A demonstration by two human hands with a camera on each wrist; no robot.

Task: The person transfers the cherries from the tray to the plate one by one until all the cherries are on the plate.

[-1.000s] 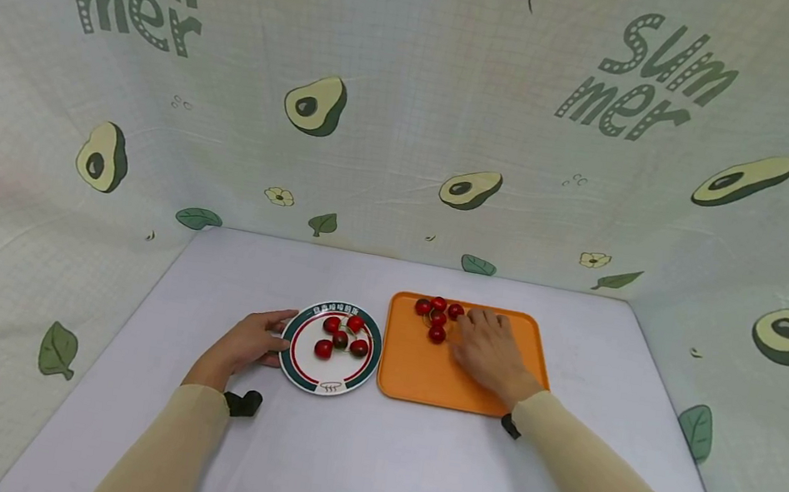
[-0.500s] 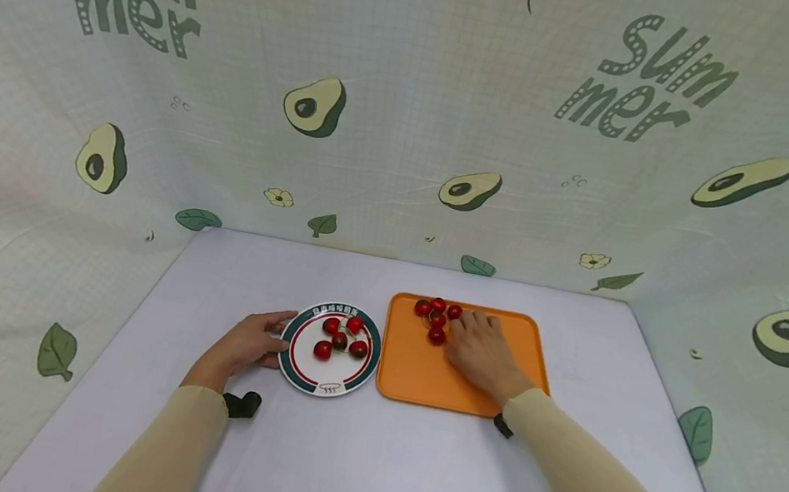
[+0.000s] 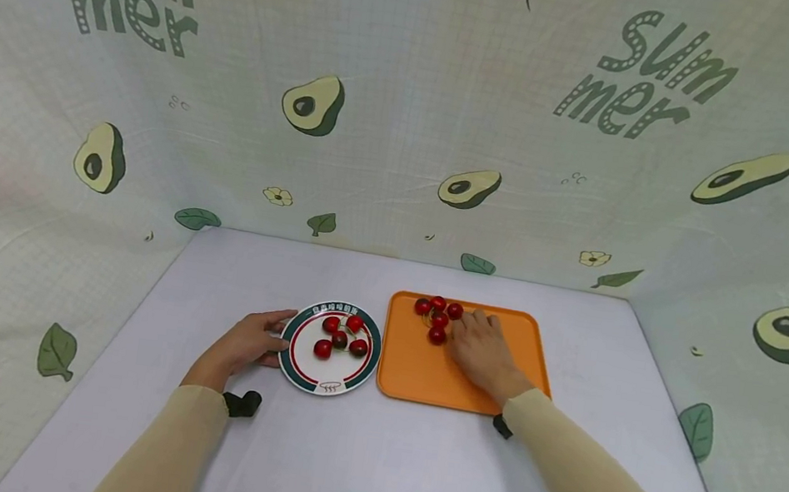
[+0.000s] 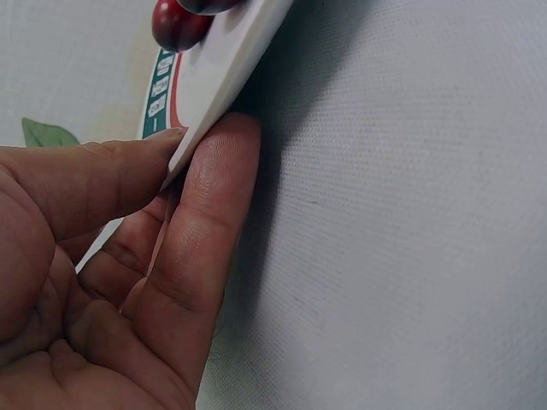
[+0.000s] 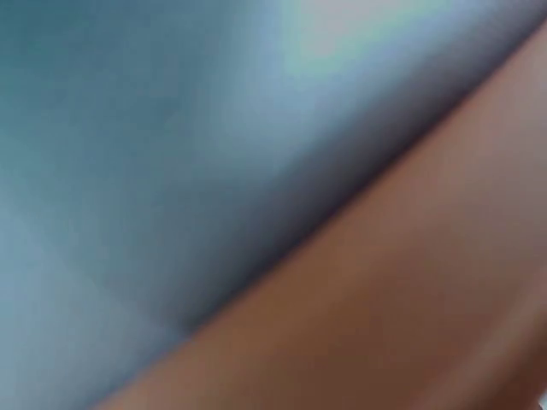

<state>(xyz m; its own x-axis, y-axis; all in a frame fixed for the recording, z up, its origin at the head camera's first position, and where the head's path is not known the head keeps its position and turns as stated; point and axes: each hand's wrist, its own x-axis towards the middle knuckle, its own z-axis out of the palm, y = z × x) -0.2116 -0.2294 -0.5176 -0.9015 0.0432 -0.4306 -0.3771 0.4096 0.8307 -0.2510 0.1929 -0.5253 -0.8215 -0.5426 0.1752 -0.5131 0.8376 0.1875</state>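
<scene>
My left hand pinches the left rim of a round white plate with a green and red border. The left wrist view has the thumb over the rim and fingers beneath, the plate edge tilted in that view. Several red cherries with stems lie on the plate. To its right is an orange tray, where more cherries sit clustered toward the back left. Over the tray, my right hand reaches down, fingertips right beside that cluster. Its thumb is hidden, and I cannot tell whether it grips a cherry.
Both things stand on a white table, the tray close beside the plate. A cloth printed with avocados and leaves hangs behind the table and along its sides. The right wrist view is a blur, mostly tray edge.
My right hand has shifted slightly left, toward the clustered cherries, since a second ago. A cherry in the middle of that cluster sits slightly farther right. The left hand and plate hold still.
</scene>
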